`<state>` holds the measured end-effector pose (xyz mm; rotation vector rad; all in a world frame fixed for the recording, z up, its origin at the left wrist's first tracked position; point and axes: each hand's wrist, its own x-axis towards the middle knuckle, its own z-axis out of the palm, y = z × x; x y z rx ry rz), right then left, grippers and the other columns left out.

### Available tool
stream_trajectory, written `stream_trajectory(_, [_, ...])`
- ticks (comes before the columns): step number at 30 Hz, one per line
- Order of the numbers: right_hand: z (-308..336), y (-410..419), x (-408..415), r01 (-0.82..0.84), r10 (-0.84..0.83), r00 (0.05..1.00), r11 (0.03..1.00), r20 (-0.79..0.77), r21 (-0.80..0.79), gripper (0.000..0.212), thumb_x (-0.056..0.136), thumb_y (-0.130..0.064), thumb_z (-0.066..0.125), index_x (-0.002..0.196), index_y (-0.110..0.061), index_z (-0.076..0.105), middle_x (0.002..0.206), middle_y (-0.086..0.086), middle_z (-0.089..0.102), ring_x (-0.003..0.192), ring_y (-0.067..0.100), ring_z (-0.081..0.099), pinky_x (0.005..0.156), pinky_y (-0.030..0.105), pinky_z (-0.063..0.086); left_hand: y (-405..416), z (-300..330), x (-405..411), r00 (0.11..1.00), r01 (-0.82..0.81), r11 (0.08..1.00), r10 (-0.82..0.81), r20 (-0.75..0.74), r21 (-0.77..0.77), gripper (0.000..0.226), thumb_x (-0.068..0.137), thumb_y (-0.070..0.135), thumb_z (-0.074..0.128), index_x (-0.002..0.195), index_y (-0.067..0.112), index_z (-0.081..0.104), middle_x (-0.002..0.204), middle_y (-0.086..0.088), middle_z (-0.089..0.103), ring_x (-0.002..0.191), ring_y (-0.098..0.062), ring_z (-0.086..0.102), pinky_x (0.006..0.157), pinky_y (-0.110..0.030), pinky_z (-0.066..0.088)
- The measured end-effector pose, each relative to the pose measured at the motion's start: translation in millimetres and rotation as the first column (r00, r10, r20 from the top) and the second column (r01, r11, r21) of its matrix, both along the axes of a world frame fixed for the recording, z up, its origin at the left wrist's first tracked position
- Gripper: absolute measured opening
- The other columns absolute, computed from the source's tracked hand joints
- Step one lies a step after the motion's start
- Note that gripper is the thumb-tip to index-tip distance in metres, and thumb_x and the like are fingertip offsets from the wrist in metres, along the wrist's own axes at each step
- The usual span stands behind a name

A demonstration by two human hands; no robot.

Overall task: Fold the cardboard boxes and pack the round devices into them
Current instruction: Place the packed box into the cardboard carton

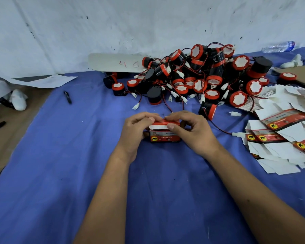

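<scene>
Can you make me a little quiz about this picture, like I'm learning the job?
1. True or false: both hands hold the box.
2. Where do the flat boxes lie? A) left of the hands B) right of the hands C) on the pile of devices
3. Fill in: the cloth under everything is ____.

Key
1. True: the left hand and the right hand both curl their fingers round it at its top flap.
2. B. The devices are heaped behind the hands, against the wall.
3. Blue.
</scene>
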<state>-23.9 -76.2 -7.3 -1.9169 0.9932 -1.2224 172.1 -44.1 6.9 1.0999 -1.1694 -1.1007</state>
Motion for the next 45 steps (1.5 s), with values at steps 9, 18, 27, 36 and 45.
stream_trajectory(9, [1.5,1.0,-2.2,-0.058,0.058,0.998,0.997,0.014,0.058,0.019,0.090,-0.010,0.077,0.108,-0.016,0.079,0.124,0.000,0.069,0.105,0.016,0.067,0.086,0.035,0.056,-0.2,-11.2,9.4,0.954,-0.019,0.980,0.077,0.291,-0.196,0.012,0.088,0.007,0.080,0.100,0.010,0.081,0.119,-0.001,0.075,0.113,-0.015,0.069,0.093,-0.043,0.060])
stream_trajectory(18, [2.6,2.0,-5.3,-0.099,0.091,0.994,0.986,0.065,0.136,0.016,0.092,-0.002,0.072,0.106,-0.008,0.079,0.130,0.004,0.067,0.119,0.015,0.063,0.095,0.035,0.055,1.2,-13.7,9.6,0.936,0.011,0.975,0.068,0.345,-0.221,0.014,0.087,0.010,0.081,0.097,0.019,0.083,0.122,0.004,0.073,0.117,-0.009,0.067,0.094,-0.023,0.056])
stream_trajectory(27, [3.2,0.2,-1.1,-0.083,0.055,0.990,0.971,0.128,0.223,0.008,0.093,-0.007,0.073,0.097,-0.009,0.080,0.123,0.000,0.071,0.081,0.003,0.064,0.064,0.014,0.047,6.7,-15.0,5.2,0.971,0.045,0.973,0.011,0.238,-0.228,0.016,0.080,-0.009,0.081,0.089,0.005,0.081,0.119,-0.003,0.075,0.116,-0.015,0.070,0.093,-0.026,0.057])
stream_trajectory(36, [7.2,3.2,1.3,-0.065,0.038,0.993,0.966,0.112,0.249,0.013,0.091,0.000,0.072,0.096,-0.011,0.078,0.125,-0.001,0.069,0.086,0.035,0.065,0.074,0.040,0.059,7.8,-15.7,9.2,0.934,0.059,0.977,0.019,0.356,-0.207,0.024,0.078,-0.007,0.083,0.085,0.016,0.082,0.126,0.005,0.073,0.122,-0.008,0.066,0.103,-0.035,0.055])
stream_trajectory(45, [6.2,-2.7,4.0,-0.025,0.020,1.000,0.957,0.020,0.289,0.013,0.094,-0.005,0.069,0.102,-0.015,0.073,0.071,-0.022,0.068,0.054,-0.007,0.059,0.052,0.008,0.043,4.8,-16.1,0.3,0.893,-0.044,0.971,0.144,0.427,-0.236,0.018,0.074,0.006,0.090,0.078,0.018,0.078,0.124,0.001,0.071,0.120,-0.007,0.065,0.106,-0.041,0.052])
